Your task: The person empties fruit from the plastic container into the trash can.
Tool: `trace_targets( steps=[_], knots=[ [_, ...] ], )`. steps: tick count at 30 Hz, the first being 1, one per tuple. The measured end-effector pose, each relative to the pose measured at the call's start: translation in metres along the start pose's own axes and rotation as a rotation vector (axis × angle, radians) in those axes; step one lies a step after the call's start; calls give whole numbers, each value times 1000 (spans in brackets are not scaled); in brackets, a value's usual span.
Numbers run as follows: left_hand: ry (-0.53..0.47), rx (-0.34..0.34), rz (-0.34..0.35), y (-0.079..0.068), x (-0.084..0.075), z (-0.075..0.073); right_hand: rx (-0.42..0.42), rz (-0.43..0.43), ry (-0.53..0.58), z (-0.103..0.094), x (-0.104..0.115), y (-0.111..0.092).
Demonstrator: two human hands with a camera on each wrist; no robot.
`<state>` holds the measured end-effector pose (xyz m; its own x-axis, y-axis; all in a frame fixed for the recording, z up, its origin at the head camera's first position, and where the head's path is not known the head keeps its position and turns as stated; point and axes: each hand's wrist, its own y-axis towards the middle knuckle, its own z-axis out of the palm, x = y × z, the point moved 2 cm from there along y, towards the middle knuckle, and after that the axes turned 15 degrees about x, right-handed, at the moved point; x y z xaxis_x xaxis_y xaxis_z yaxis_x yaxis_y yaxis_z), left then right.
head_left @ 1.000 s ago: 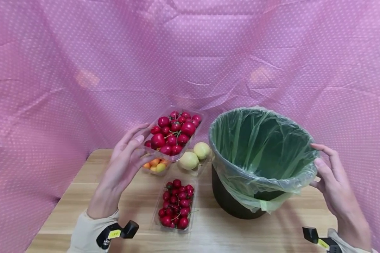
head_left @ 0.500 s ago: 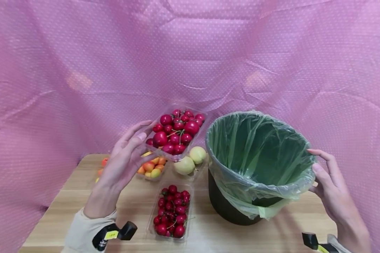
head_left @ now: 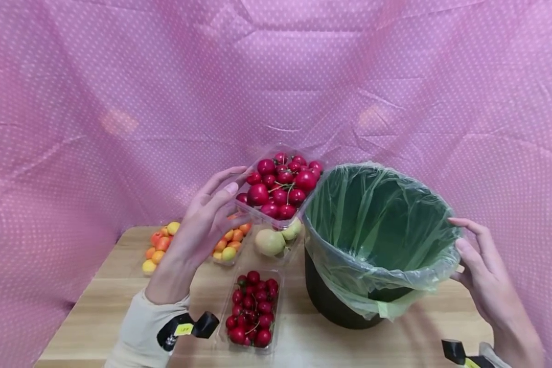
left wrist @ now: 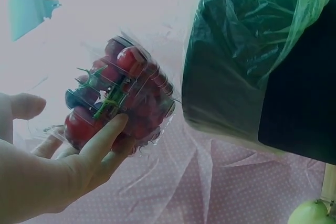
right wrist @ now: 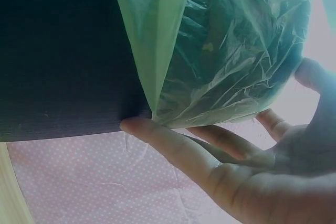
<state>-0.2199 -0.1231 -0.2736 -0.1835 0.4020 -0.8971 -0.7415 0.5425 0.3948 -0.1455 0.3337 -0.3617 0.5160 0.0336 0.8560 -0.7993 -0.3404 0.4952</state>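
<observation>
My left hand grips the near left side of a clear plastic box of cherries, its fingers spread under the box. The box is held up level with the rim of a black bin, just to its left. A thin green bag lines the bin and folds over its rim. My right hand rests at the bin's right side; in the right wrist view, its fingers lie spread against the outside of the bin and bag.
A second box of cherries stands on the wooden table. Behind it are a box of pale green fruit and a box of small orange and yellow fruit. More such fruit lies far left. Pink dotted cloth hangs behind.
My left hand has carried the box of cherries to the right, up to the bin's left rim. The orange and yellow fruit at far left has come into sight. My right hand stays at the bin.
</observation>
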Motion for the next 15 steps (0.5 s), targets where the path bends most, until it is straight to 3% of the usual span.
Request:
trace_targets(
  steps=[6, 15],
  knots=[
    [50, 30, -18, 13, -1, 7, -27, -27, 37, 2, -4, 1],
    [87, 63, 7, 35, 4, 21, 11, -68, 107, -1, -3, 4]
  ],
)
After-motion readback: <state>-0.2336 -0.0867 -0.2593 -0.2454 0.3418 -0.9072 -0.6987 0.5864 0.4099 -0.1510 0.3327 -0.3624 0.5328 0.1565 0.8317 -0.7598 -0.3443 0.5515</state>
